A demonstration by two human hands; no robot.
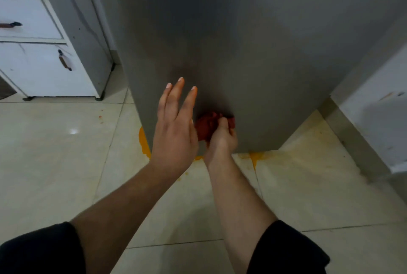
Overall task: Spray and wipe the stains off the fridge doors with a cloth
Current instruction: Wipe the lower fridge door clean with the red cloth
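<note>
Fridge door point(253, 42), grey brushed metal, fills the upper middle of the head view. Its left vertical edge runs down to the floor beside the cabinet, its right edge meets the floor near the white wall, and its bottom edge lies just beyond the two hands.

Tiled floor point(55, 152), pale and glossy, spreads wide and open to the left of the door and beneath both arms. A narrower wedge of it lies between the door's right edge and the wall.

White cabinet point(33, 75), at upper left on short dark feet, is separated from the door's left edge by a narrow gap. It carries a drawer handle point(11, 24) above and a door handle point(64, 60) below.

White wall point(378, 106) bounds the right side.

Black sleeves point(39, 251) cover both upper arms at the lower frame edge; the forearms are bare.

Left hand point(174, 128) is raised in front of the door's lower part, fingers point(176, 97) straight and spread, holding nothing. Whether the tips touch the metal cannot be told.

Right hand point(221, 141), lower and just to the right of it, has its fingers curled round a red cloth point(206, 125), bunched and pressed against the door close above the bottom edge.

Orange stains point(144, 141) lie on the floor at the door's lower left corner and under its bottom edge, with a paler smear spreading towards the wall.
</note>
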